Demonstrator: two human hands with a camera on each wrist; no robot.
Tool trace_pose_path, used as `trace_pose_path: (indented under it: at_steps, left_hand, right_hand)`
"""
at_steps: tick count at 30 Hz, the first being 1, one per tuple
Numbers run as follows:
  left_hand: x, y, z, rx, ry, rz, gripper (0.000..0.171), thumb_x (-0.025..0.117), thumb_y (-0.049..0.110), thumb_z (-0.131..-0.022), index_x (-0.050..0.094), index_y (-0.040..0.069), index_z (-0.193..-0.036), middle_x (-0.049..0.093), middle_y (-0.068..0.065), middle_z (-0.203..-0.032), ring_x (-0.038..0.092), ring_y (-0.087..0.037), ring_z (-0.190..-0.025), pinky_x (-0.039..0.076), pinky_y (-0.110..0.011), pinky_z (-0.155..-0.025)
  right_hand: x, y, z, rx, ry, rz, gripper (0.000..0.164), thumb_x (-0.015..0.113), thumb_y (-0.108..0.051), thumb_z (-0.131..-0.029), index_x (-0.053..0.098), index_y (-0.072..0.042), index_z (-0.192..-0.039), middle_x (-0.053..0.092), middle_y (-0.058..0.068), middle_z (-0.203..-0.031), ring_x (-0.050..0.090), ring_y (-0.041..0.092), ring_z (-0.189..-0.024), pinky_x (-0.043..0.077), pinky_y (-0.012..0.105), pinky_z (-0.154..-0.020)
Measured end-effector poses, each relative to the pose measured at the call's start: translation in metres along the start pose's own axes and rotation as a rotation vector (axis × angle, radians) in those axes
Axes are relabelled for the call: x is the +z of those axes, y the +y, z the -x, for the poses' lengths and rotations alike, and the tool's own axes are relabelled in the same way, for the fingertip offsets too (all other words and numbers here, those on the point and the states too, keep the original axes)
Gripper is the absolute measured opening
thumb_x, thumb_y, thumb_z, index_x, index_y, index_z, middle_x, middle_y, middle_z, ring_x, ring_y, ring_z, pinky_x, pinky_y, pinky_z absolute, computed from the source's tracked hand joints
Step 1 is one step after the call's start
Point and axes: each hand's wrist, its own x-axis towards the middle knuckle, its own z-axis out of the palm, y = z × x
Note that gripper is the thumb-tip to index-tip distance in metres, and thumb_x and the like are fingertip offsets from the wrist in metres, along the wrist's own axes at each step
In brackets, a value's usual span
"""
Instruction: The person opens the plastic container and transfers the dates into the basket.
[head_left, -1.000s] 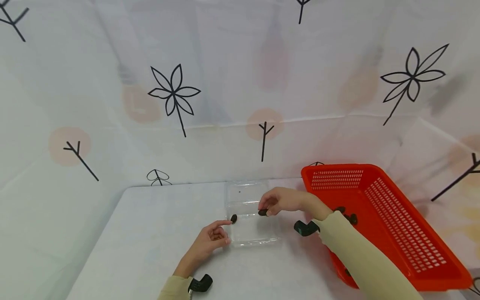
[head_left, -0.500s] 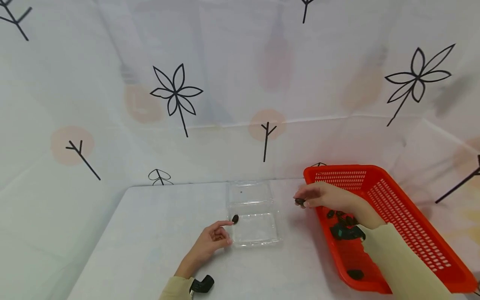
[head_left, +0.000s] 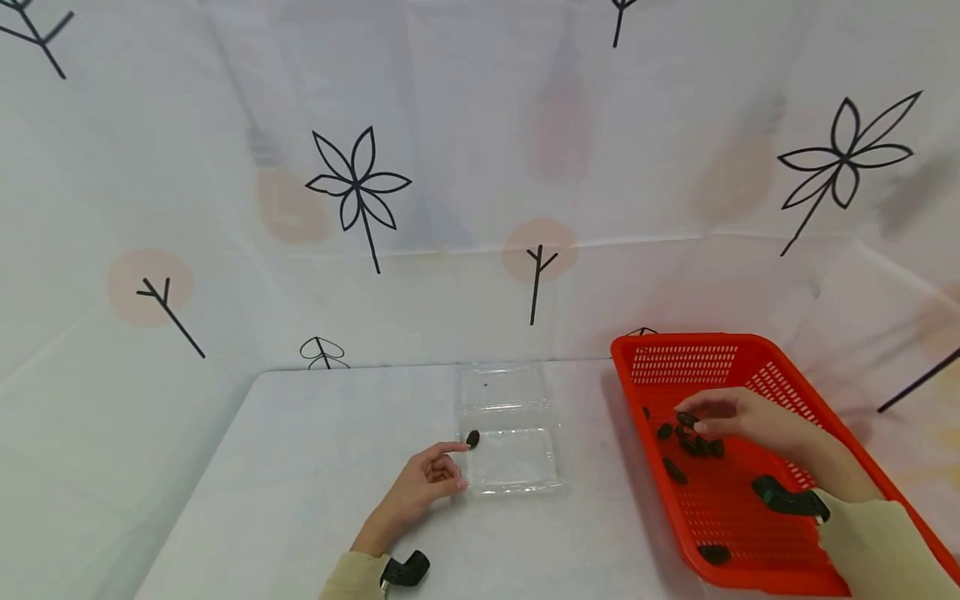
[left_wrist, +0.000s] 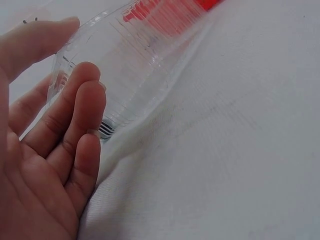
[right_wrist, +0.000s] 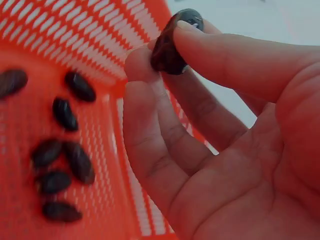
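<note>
My right hand [head_left: 738, 417] is over the red plastic basket [head_left: 678, 354], pinching a dark, shiny date [right_wrist: 167, 50] between thumb and fingertips. Several more dates [right_wrist: 80, 162] lie on the basket floor, most of them grouped below the hand. At the left side of a clear plastic clamshell box [head_left: 517, 487], my left hand [head_left: 422, 487] rests with index fingertip and thumb touching the edge; the other fingers are loosely bent. One date [head_left: 472, 438] sits at the box's left wall, just beyond that index finger. The lid [head_left: 504, 386] is folded back, away from me.
The box and basket stand on a white-covered table [head_left: 300, 467]. A white patterned cloth [head_left: 450, 208] hangs behind the table. The basket's raised slatted walls stand around the right hand, with a lone date [head_left: 714, 554] near its front end.
From above the clear box, my right hand has moved right to over the basket, still holding a date. The left hand stays at the box's edge. The view has shifted slightly.
</note>
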Motion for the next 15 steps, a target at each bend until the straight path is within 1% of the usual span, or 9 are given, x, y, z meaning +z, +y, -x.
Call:
trace_pose_path:
  at_steps: [3,5,11,15]
  left_hand:
    - [0.000,-0.002,-0.001,0.002,0.006,-0.009,0.054,0.073,0.003,-0.089,0.053,-0.001,-0.138,0.061,-0.004,-0.086,0.059,-0.009,-0.074,0.049,-0.022,-0.069]
    - [0.000,-0.003,-0.002,0.004,0.011,-0.018,0.053,0.073,0.002,-0.088,0.054,0.000,-0.138,0.061,-0.004,-0.086,0.059,-0.009,-0.074,0.049,-0.022,-0.069]
    - [0.000,-0.004,-0.003,0.010,0.006,-0.025,0.054,0.073,0.002,-0.088,0.054,-0.001,-0.138,0.061,-0.004,-0.085,0.060,-0.009,-0.074,0.050,-0.023,-0.070]
    - [0.000,-0.002,-0.002,-0.004,0.004,-0.026,0.054,0.074,0.003,-0.088,0.054,-0.001,-0.138,0.061,-0.003,-0.086,0.060,-0.010,-0.075,0.050,-0.023,-0.070]
  right_hand:
    - [-0.003,0.012,0.006,0.009,0.001,-0.004,0.035,0.061,-0.011,-0.099,0.058,0.007,-0.129,0.063,0.019,-0.122,0.064,0.015,-0.100,0.054,0.031,-0.081]
    - [-0.004,0.018,0.008,0.007,-0.007,-0.015,0.035,0.061,-0.010,-0.099,0.058,0.007,-0.129,0.063,0.017,-0.123,0.062,0.012,-0.101,0.053,0.030,-0.082]
    - [-0.005,0.028,0.011,-0.001,-0.029,-0.042,0.034,0.060,-0.009,-0.099,0.058,0.009,-0.128,0.064,0.013,-0.123,0.061,0.014,-0.103,0.054,0.032,-0.084]
    - [-0.005,0.032,0.010,0.013,-0.032,-0.047,0.034,0.060,-0.009,-0.099,0.059,0.008,-0.128,0.063,0.015,-0.125,0.061,0.008,-0.104,0.054,0.032,-0.084]
